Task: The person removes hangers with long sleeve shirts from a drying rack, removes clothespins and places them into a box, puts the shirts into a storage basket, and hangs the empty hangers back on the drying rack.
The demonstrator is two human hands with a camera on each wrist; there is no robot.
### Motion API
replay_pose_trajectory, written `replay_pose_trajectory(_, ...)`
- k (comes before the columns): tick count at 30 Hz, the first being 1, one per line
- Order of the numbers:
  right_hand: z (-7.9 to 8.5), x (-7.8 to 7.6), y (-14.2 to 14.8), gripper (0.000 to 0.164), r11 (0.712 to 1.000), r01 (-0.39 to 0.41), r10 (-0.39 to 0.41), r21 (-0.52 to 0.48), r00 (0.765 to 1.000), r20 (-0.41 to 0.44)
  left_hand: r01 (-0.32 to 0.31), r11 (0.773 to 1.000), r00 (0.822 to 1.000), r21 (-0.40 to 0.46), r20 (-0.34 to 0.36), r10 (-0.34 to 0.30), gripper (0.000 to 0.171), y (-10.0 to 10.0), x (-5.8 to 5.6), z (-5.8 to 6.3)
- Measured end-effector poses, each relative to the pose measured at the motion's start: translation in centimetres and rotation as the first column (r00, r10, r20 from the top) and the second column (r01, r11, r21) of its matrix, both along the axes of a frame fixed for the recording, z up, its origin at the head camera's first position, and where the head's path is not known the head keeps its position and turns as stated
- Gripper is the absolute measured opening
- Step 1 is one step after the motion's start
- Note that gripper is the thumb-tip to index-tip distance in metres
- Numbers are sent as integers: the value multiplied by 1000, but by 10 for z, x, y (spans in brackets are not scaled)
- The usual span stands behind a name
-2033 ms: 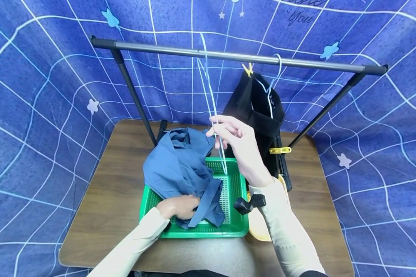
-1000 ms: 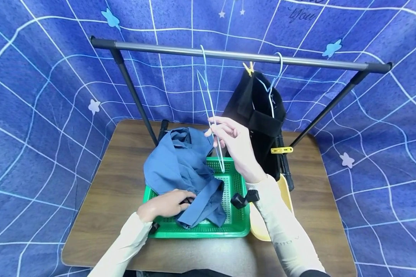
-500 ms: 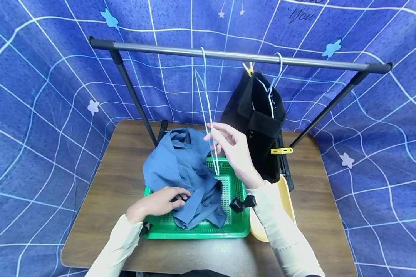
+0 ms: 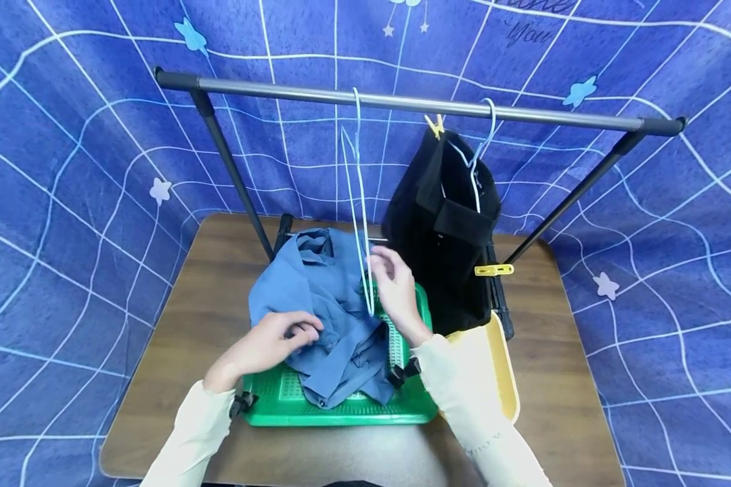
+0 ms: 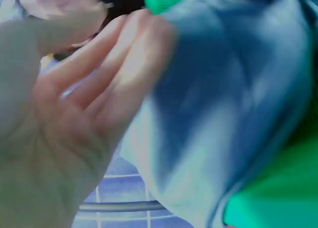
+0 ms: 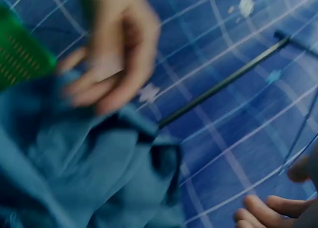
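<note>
A thin light-blue wire hanger point(image 4: 363, 223) hangs by its hook from the rail, seen nearly edge-on. My right hand point(image 4: 394, 287) is just right of its lower part, fingers loosely bent and apart from a grip. In the right wrist view, the right fingers point(image 6: 263, 210) show at the lower corner, near the wire. A crumpled blue garment point(image 4: 335, 318) lies heaped in the green basket point(image 4: 341, 419) and over its left rim. My left hand point(image 4: 274, 341) hovers over the garment's left part, its fingers loosely curled around nothing.
A metal rail point(image 4: 268, 91) on black posts spans the wooden table point(image 4: 176, 352). Black clothing point(image 4: 451, 257) hangs at the right on another blue hanger point(image 4: 487, 125), with yellow clips point(image 4: 493, 270) nearby. A yellow tray point(image 4: 505, 379) sits right of the basket.
My right hand has let go of the hanger and moved down beside it; the hanger has settled on the rail. My left hand has come off the garment and shifted left and up.
</note>
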State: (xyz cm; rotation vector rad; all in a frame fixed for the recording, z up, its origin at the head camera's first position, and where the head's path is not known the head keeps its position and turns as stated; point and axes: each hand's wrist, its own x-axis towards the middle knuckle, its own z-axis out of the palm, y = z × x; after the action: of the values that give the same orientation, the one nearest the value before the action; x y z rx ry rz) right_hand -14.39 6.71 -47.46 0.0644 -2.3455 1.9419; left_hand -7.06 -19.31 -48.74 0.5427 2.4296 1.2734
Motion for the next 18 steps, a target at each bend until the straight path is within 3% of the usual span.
replay_pose_trajectory(3,-18,-12,-3,37,979,-19,7,202,998,61,-192,978,980,81,-37,196,19,-6,-11,12)
replay_pose_trajectory(5,-28,-23,-5,43,951,-32,13,308,998,63,-323,940,937,105,-106,334,19,-9,-21,19)
replay_pose_trajectory(7,-37,-35,-7,48,917,-34,15,396,999,50,-432,897,878,95,-183,442,22,-12,-33,22)
replay_pose_trajectory(8,-41,-41,-8,51,903,-28,13,428,999,39,-474,877,852,83,-208,480,24,-12,-40,22)
replay_pose_trajectory(10,-47,-53,-10,57,876,-33,15,482,999,42,-529,848,822,47,-219,525,34,-13,-51,21)
replay_pose_trajectory(13,-53,-67,-14,68,842,-79,38,534,996,87,-561,826,818,-54,-193,542,55,-14,-65,16)
replay_pose_trajectory(18,-54,-83,-23,87,802,-190,94,566,976,194,-527,818,849,-232,-96,520,82,-16,-84,9)
